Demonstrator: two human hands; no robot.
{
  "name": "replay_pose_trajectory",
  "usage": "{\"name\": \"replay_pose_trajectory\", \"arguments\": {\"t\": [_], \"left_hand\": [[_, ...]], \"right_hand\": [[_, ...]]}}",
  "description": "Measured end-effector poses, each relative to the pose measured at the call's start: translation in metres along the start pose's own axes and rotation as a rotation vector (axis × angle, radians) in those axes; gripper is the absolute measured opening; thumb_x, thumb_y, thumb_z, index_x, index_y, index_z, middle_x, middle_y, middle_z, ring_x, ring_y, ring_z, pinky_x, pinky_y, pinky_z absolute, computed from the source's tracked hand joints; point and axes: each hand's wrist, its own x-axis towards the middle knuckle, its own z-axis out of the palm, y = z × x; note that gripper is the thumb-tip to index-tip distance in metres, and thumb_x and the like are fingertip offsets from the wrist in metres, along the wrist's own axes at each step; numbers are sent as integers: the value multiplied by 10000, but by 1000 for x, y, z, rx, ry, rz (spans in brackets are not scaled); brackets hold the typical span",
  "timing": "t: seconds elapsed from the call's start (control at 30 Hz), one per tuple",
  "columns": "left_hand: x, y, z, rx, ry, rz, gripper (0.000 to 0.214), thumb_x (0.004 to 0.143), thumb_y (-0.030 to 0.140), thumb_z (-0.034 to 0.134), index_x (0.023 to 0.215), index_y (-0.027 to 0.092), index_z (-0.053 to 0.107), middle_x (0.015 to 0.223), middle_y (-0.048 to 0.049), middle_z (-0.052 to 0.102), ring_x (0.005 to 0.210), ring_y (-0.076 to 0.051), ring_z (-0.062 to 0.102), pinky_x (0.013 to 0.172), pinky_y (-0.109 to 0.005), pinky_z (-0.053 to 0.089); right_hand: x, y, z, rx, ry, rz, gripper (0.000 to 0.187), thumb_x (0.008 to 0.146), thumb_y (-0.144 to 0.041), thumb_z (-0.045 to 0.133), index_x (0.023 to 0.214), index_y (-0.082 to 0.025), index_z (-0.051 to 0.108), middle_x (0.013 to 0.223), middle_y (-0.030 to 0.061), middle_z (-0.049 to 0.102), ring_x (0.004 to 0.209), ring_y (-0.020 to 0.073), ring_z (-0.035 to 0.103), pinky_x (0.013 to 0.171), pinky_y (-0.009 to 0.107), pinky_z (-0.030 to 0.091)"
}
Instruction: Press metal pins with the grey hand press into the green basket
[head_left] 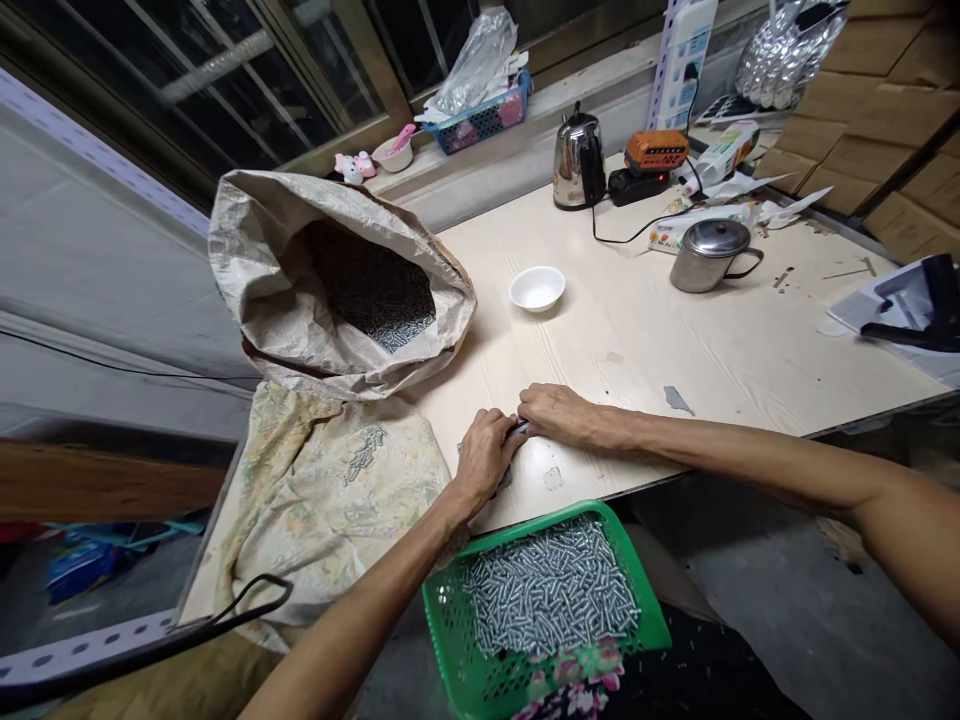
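Note:
My left hand point(484, 455) and my right hand point(559, 412) meet low over the front of the table, fingers bent and pinched together. Between them shows a small dark, narrow piece point(519, 427), mostly covered by the fingers, so its kind cannot be made out. Just below my hands, a green plastic basket point(437, 610) rests against the table edge, filled with small silvery ribbed metal pieces point(555, 585) that look like screws or springs. To the left, a patterned cloth point(300, 510) carries a little pile of similar metal pieces point(365, 455).
A large open sack point(262, 290) with more metal pieces inside stands at the back left. Beyond my hands sit a white bowl point(538, 289), a lidded metal mug point(709, 258), a kettle point(577, 165) and an orange battery on a charger point(656, 152). A black cord crosses the back.

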Motion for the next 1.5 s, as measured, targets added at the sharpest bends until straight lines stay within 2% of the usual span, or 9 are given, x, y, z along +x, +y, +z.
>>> {"name": "replay_pose_trajectory", "arguments": {"t": [0.13,0.23,0.57,0.73,0.87,1.07,1.2,1.3,1.5], "left_hand": [[-19,11,17,5,178,-7,345,911,229,544,1253,186,548,1335,-139,530,1234,-286,472,993,-472,445],[-36,23,35,-13,230,49,334,935,203,489,1266,188,535,1456,-155,426,1365,-310,361,1061,-523,397],[-54,27,18,-6,305,-109,225,932,292,508,1075,177,639,1185,-145,571,1121,-271,539,935,-430,487],[-53,0,-22,157,7,-575,258,865,411,582,804,170,649,931,-111,639,980,-285,571,730,-346,463],[-35,-15,-40,42,-325,-696,283,869,414,546,737,184,645,774,-52,678,770,-206,623,601,-279,372],[-46,16,-63,441,-216,-502,235,915,212,477,861,136,692,958,-129,684,939,-248,618,688,-304,402],[-83,44,-72,299,-319,-259,226,928,254,495,860,196,703,895,-75,685,881,-210,626,692,-286,420],[-94,20,-80,280,-330,-336,214,925,282,508,882,217,707,895,-52,692,862,-201,634,657,-275,409],[-82,-107,-86,517,-36,-741,257,933,236,456,938,143,695,1021,-115,681,1005,-252,606,695,-297,401]], "right_hand": [[2,16,-11,9,-45,10,507,762,-501,724,1087,-129,613,1101,154,576,963,267,482,739,341,418],[5,28,-13,45,-19,-1,373,860,-418,637,1108,-140,619,1079,140,583,942,244,485,761,332,401],[26,38,-4,-89,96,46,188,948,-158,468,926,-163,654,957,75,605,898,197,449,740,296,319],[23,35,5,-105,156,66,231,963,-139,420,894,-161,639,937,80,591,867,197,419,707,290,314],[22,33,10,-103,196,71,225,965,-132,419,888,-164,628,929,78,584,861,195,413,702,289,313],[18,33,12,-76,257,28,235,966,-136,409,840,-174,603,896,72,576,825,186,419,689,284,318],[17,34,15,-70,277,8,247,963,-124,392,840,-176,599,871,71,571,813,186,428,683,286,325],[17,33,16,-66,279,5,258,965,-119,378,852,-174,604,873,75,573,821,188,441,688,286,336],[17,32,18,-96,282,23,256,962,-118,386,890,-178,624,881,77,583,841,198,460,703,289,355]]}}
